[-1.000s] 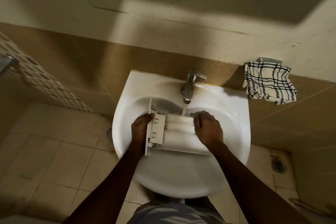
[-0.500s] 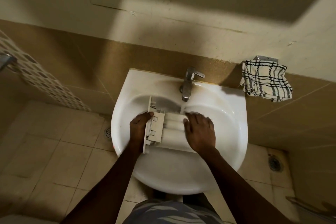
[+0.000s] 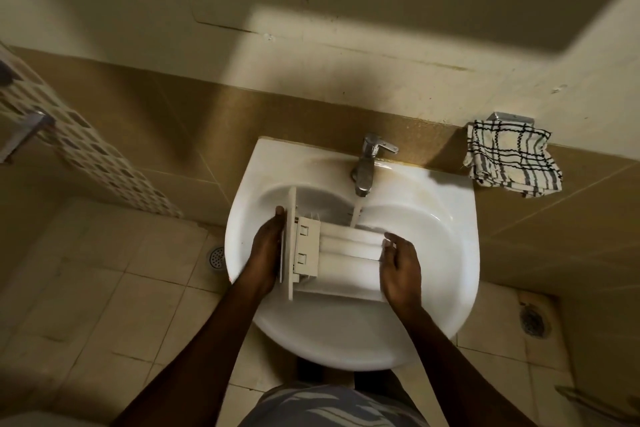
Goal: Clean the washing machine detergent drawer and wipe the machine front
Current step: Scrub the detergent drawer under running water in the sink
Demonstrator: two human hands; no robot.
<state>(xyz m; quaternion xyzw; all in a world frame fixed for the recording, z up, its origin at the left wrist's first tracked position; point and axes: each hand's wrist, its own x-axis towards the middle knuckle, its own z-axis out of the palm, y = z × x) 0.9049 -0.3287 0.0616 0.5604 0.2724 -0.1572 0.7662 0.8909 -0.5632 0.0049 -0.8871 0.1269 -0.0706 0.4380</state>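
Both hands are on the drawer [image 3: 349,267], which lies across the bowl of the sink [image 3: 464,253], its front panel [image 3: 290,246] to my left and standing on edge. My left hand [image 3: 266,250] wraps that panel, fingers gone behind it. My right hand [image 3: 398,267] clamps the other end, thumb on top, fingers curled over and out of sight. Water [image 3: 357,213] runs from the tap [image 3: 367,163] and lands on the back edge of the drawer.

Now, the risks. Wet plastic, wet palms: if either hold slackens, I reckon the drawer skids down into the bowl and knocks the porcelain, and those thin clips [image 3: 304,230] beside the panel look like the first thing to snap. The stream is hitting an edge, not a hollow, so a wrong tilt could send spray over the rim onto me and the floor tiles [image 3: 104,288]. Tip it toward the panel and dirty water may pool behind it instead of draining. I can't tell from here whether residue is left inside, so a hurried rinse could miss some. That checked cloth [image 3: 512,158] hangs well apart on my right, and reaching for it means a one-handed hold.
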